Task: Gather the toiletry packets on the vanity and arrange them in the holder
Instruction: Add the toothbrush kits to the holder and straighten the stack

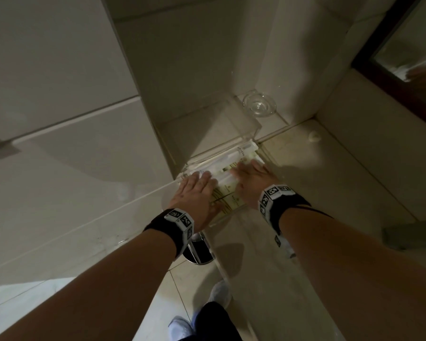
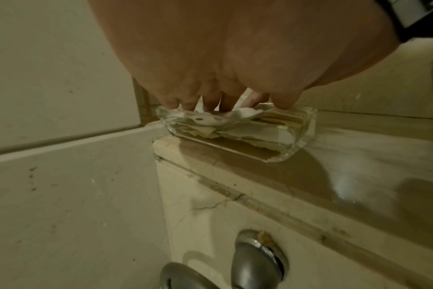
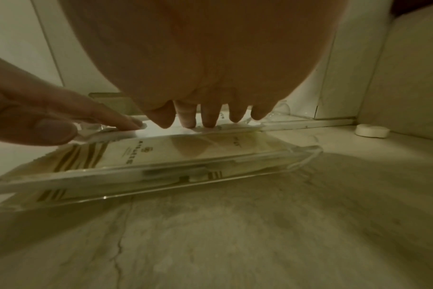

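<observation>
A clear acrylic holder [image 1: 220, 219] sits at the left end of the marble vanity, against the wall. Several cream and white toiletry packets [image 1: 228, 190] with gold stripes lie flat inside it. My left hand [image 1: 197, 190] lies palm down on the packets at the holder's left side, fingers straight. My right hand [image 1: 250, 177] lies palm down on the right side, fingers extended onto the white packets [image 3: 235, 128]. In the left wrist view the fingertips [image 2: 210, 105] touch crumpled white packets [image 2: 235, 129] inside the holder [image 2: 297, 140]. The right wrist view shows a striped packet [image 3: 161, 154] behind the holder's clear front wall [image 3: 161, 183].
A second clear holder [image 1: 244, 119] stands behind, with a glass dish [image 1: 259, 105] at the corner. A small white round object [image 1: 314, 136] lies on the counter near the back wall. A mirror frame [image 1: 389, 77] is at upper right. Chrome fittings [image 2: 257, 260] hang below the counter edge.
</observation>
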{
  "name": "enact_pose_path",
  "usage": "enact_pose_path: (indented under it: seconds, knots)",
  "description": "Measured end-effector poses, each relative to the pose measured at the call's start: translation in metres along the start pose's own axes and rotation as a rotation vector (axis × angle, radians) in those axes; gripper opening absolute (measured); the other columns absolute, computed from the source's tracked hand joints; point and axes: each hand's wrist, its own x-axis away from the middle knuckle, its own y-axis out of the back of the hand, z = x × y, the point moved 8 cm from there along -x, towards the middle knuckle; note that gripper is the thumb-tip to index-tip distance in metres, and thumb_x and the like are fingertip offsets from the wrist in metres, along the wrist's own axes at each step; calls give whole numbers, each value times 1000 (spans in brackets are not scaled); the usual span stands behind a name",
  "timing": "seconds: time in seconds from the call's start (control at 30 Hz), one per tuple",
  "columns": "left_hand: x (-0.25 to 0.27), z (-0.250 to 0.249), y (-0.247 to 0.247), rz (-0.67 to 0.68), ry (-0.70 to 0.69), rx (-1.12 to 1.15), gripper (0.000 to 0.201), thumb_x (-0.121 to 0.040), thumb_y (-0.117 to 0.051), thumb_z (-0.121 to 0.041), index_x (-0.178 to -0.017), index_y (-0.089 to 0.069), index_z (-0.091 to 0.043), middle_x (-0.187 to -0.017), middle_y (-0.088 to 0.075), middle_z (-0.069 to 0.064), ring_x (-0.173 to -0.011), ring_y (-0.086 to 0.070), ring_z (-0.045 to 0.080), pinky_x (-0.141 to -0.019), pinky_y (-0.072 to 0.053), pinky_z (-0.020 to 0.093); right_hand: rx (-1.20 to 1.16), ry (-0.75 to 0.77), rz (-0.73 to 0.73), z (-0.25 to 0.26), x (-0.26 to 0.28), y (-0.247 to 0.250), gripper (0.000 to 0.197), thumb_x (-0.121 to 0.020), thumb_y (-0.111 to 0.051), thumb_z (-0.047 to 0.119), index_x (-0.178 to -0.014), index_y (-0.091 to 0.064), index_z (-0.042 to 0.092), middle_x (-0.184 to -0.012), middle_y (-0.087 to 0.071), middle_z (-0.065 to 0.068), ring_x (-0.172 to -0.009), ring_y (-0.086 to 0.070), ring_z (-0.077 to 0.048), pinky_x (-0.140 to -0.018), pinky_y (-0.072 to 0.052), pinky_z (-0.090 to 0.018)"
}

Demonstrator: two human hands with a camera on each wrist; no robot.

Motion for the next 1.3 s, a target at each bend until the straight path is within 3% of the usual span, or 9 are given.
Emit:
enact_pose_path:
  seconds: [0.17, 0.37, 0.47, 0.57, 0.77, 0.87, 1.07, 1.2, 1.3]
  knots:
    - [-1, 3, 6, -33, -23, 50, 70, -95, -36, -61, -155, -11, -35, -166, -6, -6, -152, 2, 17, -123, 0, 40, -73, 16, -77, 0, -6, 4, 59, -96, -34, 36, -154, -25, 30, -165, -13, 5, -152, -9, -21, -123, -11, -39]
    - [9, 1, 15, -134, -93, -3, 59, -95, -34, -58, -151, -27, -39, -162, -23, -5, -148, -20, 21, -121, -19, 43, -156, -2, -116, 9, -13, 16, 55, -97, -38, 34, -151, -36, 26, -163, -20, 5, -149, -19, -19, -122, -20, -36]
    - [9, 2, 13, -111, -76, 7, 55, -95, -37, -57, -147, -35, -37, -161, -23, -3, -146, -24, 23, -120, -23, 45, -70, -114, -201, -8, -8, 27, 40, -95, -39, 33, -127, -59, 20, -139, -48, -6, -123, -49, -29, -103, -43, -39]
    - [8, 1, 9, -93, -56, 4, 57, -95, -34, -58, -148, -31, -37, -162, -18, -3, -147, -23, 23, -121, -21, 46, 18, -193, -173, -16, -1, 27, 38, -95, -37, 32, -115, -65, 17, -124, -53, -9, -108, -57, -31, -95, -47, -39]
    - [8, 2, 8, -102, -43, 38, 60, -95, -35, -57, -149, -30, -33, -163, -17, -2, -147, -21, 23, -121, -19, 42, -68, -170, -108, -12, -4, 17, 48, -86, -31, 39, -112, -69, 24, -121, -56, -4, -109, -58, -29, -94, -50, -40]
    - [11, 0, 12, -130, -69, 23, 56, -94, -37, -55, -148, -30, -39, -160, -22, 0, -145, -25, 24, -119, -24, 44, -62, -213, -156, -23, 1, 21, 40, -94, -36, 36, -108, -69, 19, -116, -56, -7, -102, -57, -27, -91, -51, -37]
    - [22, -15, 23, -152, -244, -58, 37, -93, -42, -56, -122, -62, -45, -144, -42, -2, -130, -39, 23, -108, -35, 46, -72, -368, -72, -51, 14, 19, 39, -98, -31, 28, -108, -65, 12, -99, -50, -10, -82, -52, -27, -83, -50, -34]
    - [23, -16, 17, -131, -212, -66, 39, -93, -44, -56, -128, -58, -45, -149, -38, -7, -133, -34, 20, -108, -31, 42, -102, -352, -70, -48, 14, 11, 43, -96, -31, 31, -101, -66, 7, -99, -58, -14, -80, -59, -29, -82, -54, -35]
    - [23, -16, 15, -125, -196, -66, 42, -93, -44, -56, -133, -53, -45, -150, -37, -8, -134, -33, 20, -108, -31, 42, -133, -354, -90, -49, 9, 7, 50, -85, -26, 36, -97, -63, 4, -88, -60, -12, -72, -57, -26, -69, -49, -30]
